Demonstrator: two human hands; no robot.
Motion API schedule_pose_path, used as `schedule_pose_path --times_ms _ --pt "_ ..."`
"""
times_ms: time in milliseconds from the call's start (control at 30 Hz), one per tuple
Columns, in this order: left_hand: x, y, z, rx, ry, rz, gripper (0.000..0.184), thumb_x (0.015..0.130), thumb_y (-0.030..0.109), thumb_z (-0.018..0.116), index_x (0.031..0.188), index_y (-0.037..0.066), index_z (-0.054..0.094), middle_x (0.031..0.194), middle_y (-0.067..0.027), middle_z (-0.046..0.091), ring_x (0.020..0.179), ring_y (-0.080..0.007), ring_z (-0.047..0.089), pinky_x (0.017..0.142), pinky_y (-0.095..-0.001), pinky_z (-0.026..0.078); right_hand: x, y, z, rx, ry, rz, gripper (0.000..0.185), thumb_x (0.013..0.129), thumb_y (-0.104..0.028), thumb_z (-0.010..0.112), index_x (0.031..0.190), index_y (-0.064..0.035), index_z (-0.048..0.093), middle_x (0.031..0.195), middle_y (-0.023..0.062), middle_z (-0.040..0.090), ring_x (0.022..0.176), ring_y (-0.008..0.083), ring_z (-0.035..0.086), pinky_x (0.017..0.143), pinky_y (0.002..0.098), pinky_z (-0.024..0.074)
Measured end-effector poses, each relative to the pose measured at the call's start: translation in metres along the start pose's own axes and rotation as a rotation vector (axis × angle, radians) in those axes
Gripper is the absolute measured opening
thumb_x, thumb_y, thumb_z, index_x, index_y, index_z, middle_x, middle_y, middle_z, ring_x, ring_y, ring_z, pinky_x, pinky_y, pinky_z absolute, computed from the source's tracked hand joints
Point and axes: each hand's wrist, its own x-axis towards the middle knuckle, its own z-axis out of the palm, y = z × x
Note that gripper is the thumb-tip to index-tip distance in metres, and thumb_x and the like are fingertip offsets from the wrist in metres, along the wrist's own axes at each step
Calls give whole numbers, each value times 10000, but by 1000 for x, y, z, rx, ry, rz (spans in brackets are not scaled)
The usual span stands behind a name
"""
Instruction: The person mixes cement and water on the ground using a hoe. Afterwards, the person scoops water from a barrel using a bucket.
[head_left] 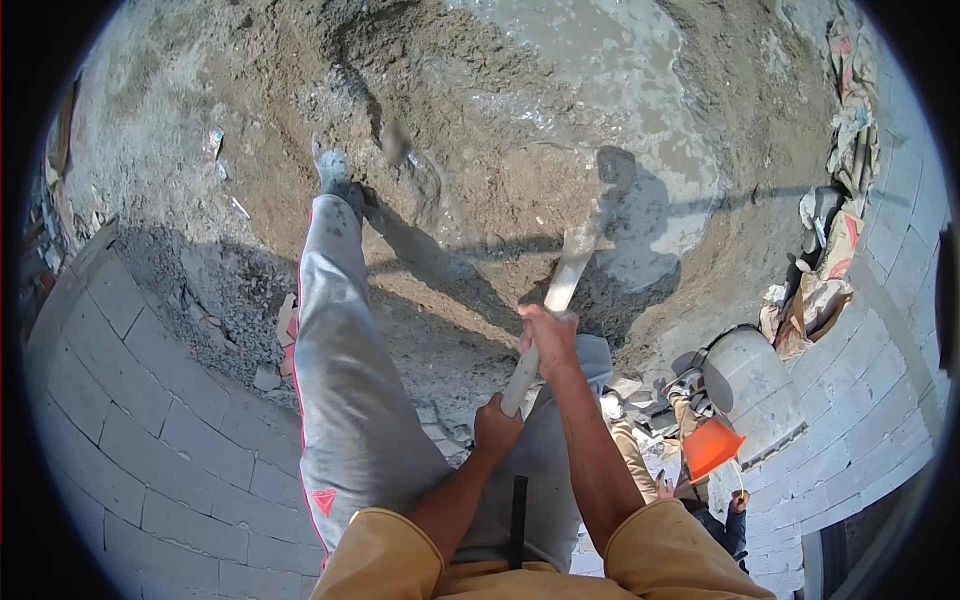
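Note:
A pale wooden handle (570, 272) slants up and away from my body, held in both fists. My right hand (552, 338) wraps around its middle, and my left hand (497, 428) is closed around it lower down, nearer my lap. The handle's far end runs into wet, sandy mortar (520, 200); the tool head there is coated or buried and hard to make out. Shadows of my body and the handle fall across the mix.
Grey block walls (170, 440) curve along both sides. Torn paper sacks (825, 270) lie at the right, near a grey drum (755, 385). Another person at lower right holds an orange container (710, 448) by its handle. My foot (335, 175) stands in the mix.

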Motion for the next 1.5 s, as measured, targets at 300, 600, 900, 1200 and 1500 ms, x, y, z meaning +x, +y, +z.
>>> schedule_pose_path --times_ms 300,600,900,1200,1500 --pt "110 67 -94 -10 90 197 262 780 173 820 971 55 684 890 -263 753 898 -476 743 801 -549 600 -9 -140 86 143 -1 -247 164 899 -67 674 772 -41 572 623 47 532 482 175 525 498 365 492" --pt "225 206 -234 -496 392 284 279 883 193 819 973 -58 739 850 -309 734 790 -461 759 701 -485 599 58 -297 287 -260 -185 -888 262 955 -221 697 880 21 630 658 40 591 510 136 586 456 304 490" --pt "131 168 -174 -1039 -171 -383 302 955 90 735 686 -22 654 586 -88 611 409 -135 489 365 -342 272 145 -136 255 -785 -163 -72 402 931 -208 678 1131 141 665 819 181 696 622 265 675 490 411 553" --pt "-33 178 19 -1002 -191 -85 139 963 100 734 923 -24 685 733 -88 704 650 -158 693 573 -359 538 28 -134 33 -497 -272 93 198 963 -186 734 949 -39 601 665 16 540 490 122 511 444 340 470" --pt "-49 91 21 -597 -41 141 210 918 79 755 1068 -44 674 899 -209 762 895 -318 796 753 -420 585 -48 -89 3 -401 161 -148 154 892 -62 740 922 -14 597 663 30 567 462 131 531 394 321 425"
